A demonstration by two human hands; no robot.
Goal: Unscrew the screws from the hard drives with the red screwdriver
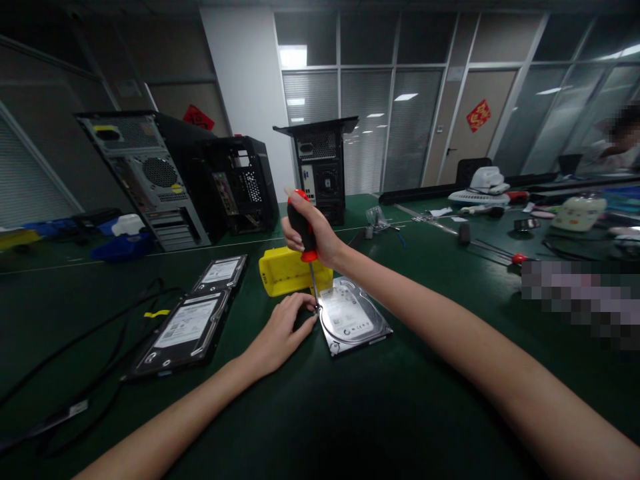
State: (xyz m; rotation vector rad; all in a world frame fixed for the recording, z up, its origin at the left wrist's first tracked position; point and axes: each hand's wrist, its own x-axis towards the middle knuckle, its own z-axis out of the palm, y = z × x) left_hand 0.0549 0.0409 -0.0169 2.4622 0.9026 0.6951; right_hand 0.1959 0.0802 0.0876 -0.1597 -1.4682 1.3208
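My right hand (313, 230) is closed round the red and black handle of a screwdriver (309, 256), its shaft pointing steeply down. The tip meets the left edge of a silver hard drive (347, 313), which lies label up on the green table. Beside that edge, my left hand (286, 330) rests low with thumb and forefinger closed in about the tip. Whatever lies between those fingertips is too small to make out. Just behind the drive stands a yellow plastic bin (280, 275), partly covered by my right hand.
Two more hard drives (187, 327) lie to the left, near black cables (113, 347). Computer cases (175, 173) and another tower (323, 170) stand at the back. Tools, a white device (485, 187) and a jar (580, 212) are on the right. A person (615, 150) sits far right.
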